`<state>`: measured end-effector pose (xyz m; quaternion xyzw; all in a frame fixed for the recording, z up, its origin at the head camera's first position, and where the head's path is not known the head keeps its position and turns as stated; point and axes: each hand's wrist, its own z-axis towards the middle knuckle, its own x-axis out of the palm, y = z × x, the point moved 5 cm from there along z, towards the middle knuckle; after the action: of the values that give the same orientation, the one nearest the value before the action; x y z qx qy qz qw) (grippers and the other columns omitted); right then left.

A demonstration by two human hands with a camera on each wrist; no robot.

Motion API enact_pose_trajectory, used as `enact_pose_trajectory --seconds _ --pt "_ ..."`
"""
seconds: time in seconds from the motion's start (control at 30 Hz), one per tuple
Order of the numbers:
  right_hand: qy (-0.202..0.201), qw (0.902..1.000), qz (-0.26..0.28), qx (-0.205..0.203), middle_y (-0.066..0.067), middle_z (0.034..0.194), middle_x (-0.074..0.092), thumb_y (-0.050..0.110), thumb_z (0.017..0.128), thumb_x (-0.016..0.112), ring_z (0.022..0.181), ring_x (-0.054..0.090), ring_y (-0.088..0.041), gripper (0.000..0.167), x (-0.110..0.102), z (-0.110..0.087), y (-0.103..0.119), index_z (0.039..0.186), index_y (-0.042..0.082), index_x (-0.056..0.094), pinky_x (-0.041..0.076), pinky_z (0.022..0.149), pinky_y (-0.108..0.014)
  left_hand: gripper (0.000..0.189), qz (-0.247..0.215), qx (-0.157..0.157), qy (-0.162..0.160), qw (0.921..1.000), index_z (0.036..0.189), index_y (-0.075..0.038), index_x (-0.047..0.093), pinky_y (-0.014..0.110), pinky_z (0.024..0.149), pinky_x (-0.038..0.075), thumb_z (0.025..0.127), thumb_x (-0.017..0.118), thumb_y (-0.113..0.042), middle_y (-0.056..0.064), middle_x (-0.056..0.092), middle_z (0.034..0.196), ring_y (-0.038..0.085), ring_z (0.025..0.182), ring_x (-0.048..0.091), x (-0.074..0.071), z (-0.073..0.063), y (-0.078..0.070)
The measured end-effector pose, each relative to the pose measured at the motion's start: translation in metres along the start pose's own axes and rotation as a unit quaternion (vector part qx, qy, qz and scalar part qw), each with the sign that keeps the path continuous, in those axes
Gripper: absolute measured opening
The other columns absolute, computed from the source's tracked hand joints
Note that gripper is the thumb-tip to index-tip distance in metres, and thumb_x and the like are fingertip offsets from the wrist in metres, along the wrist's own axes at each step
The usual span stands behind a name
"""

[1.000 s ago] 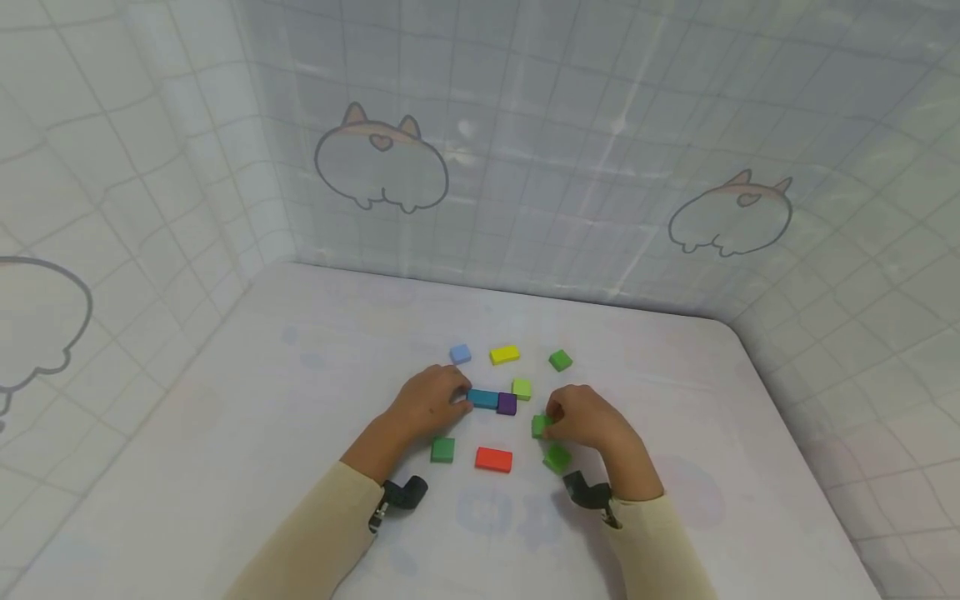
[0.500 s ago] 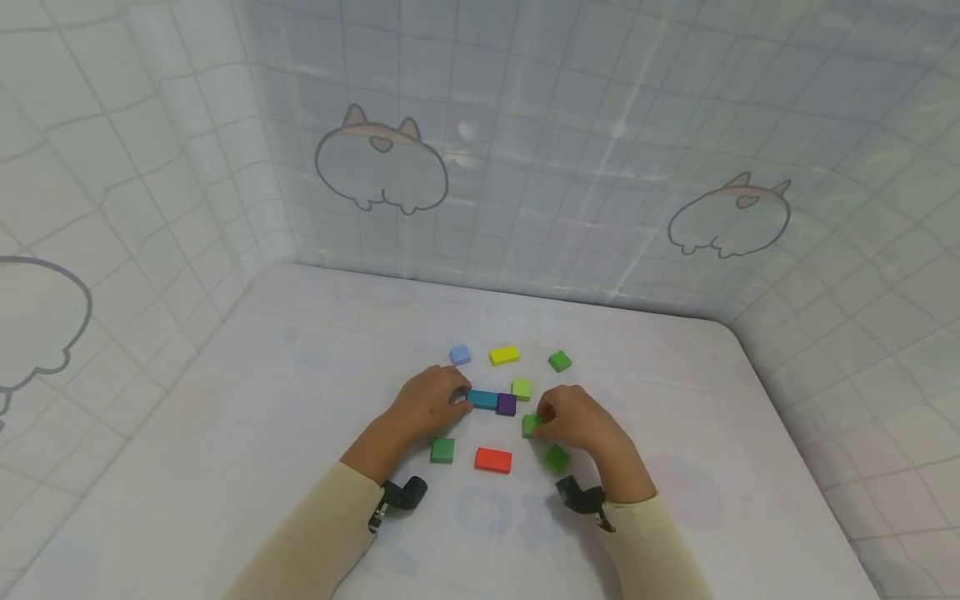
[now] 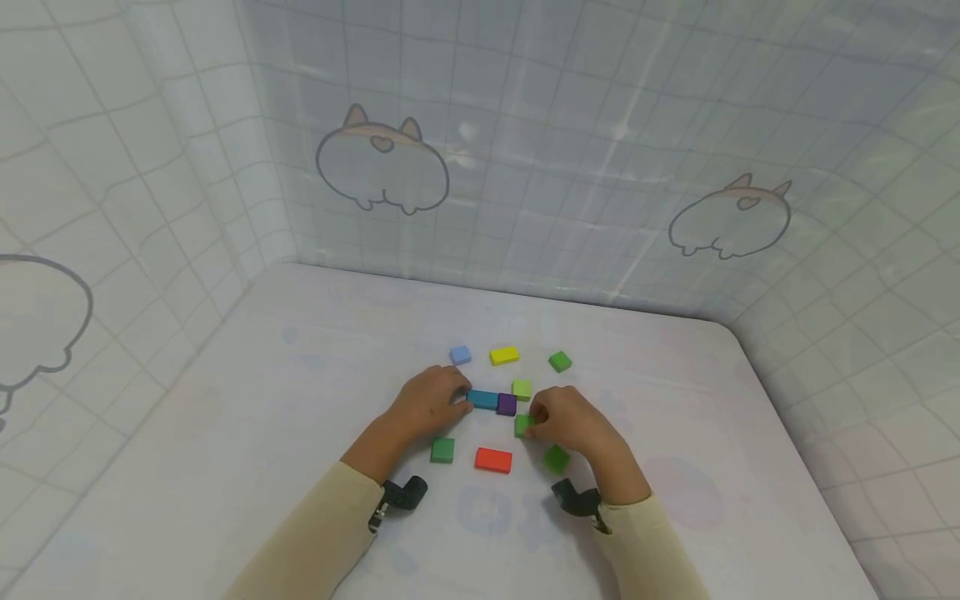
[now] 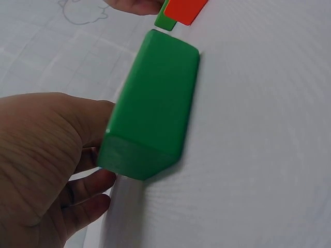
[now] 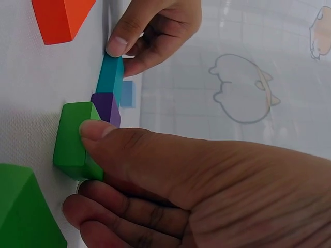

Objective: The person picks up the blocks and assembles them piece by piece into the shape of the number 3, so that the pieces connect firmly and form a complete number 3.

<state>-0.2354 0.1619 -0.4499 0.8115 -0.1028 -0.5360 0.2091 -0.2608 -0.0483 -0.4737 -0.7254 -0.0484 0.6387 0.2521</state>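
My left hand (image 3: 429, 403) grips the left end of a teal block (image 3: 483, 400) between thumb and fingers. A purple block (image 3: 507, 405) sits against the teal block's right end, with a lime block (image 3: 522, 389) just behind it. Thumb and fingers of my right hand (image 3: 576, 421) pinch a green block (image 5: 75, 137), close to the front right of the purple block. In the left wrist view, a darker green block (image 4: 152, 98) stands in front of the left hand and hides some of its fingers.
A red block (image 3: 493, 460) lies nearer me, between the darker green block and another green block (image 3: 557, 459) beside my right wrist. Farther back are a light blue block (image 3: 461, 355), a yellow block (image 3: 505, 356) and a green block (image 3: 560, 361).
My right hand has slid leftward with the green block, bringing it closer to the purple block. The left hand keeps its place on the teal block.
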Motion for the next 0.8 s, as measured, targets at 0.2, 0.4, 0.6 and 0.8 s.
enact_pose_trajectory --seconds 0.2,0.4,0.6,0.8 --pt "-0.001 1.0000 -0.006 -0.003 0.001 0.085 0.064 0.025 0.082 0.083 0.075 0.058 -0.017 0.024 0.0009 0.0005 0.0023 0.099 0.013 0.072 0.052 0.067 -0.029 0.039 -0.002 -0.001 0.001 1.0000 0.122 -0.018 0.070 0.036 0.095 0.053 0.089 0.075 -0.037 -0.003 0.068 0.114 0.015 0.104 0.057 0.0004 -0.0003 -0.0003" --pt "-0.005 0.9999 -0.011 -0.008 0.002 0.084 0.064 0.025 0.082 0.083 0.077 0.058 -0.017 0.023 0.0029 0.0016 0.0030 0.099 0.013 0.072 0.053 0.069 -0.029 0.039 -0.006 -0.006 0.004 1.0000 0.122 -0.018 0.070 0.036 0.094 0.053 0.089 0.075 -0.036 -0.003 0.067 0.114 0.015 0.103 0.057 0.0004 -0.0009 -0.0001" --pt "-0.009 0.9997 -0.015 -0.016 0.002 0.084 0.064 0.025 0.082 0.083 0.077 0.058 -0.017 0.024 0.0032 0.0021 0.0039 0.099 0.012 0.072 0.052 0.069 -0.029 0.039 -0.004 -0.003 0.002 1.0000 0.122 -0.018 0.070 0.036 0.094 0.053 0.089 0.075 -0.036 -0.003 0.067 0.114 0.015 0.103 0.057 0.0007 -0.0010 0.0001" --pt "-0.011 0.9997 -0.012 -0.016 0.002 0.083 0.064 0.024 0.083 0.083 0.075 0.057 -0.017 0.023 0.0027 0.0011 0.0052 0.098 0.012 0.071 0.052 0.067 -0.028 0.038 0.003 0.003 -0.002 1.0000 0.122 -0.019 0.069 0.036 0.096 0.053 0.089 0.075 -0.036 -0.004 0.067 0.114 0.014 0.105 0.057 0.0001 -0.0017 -0.0006"
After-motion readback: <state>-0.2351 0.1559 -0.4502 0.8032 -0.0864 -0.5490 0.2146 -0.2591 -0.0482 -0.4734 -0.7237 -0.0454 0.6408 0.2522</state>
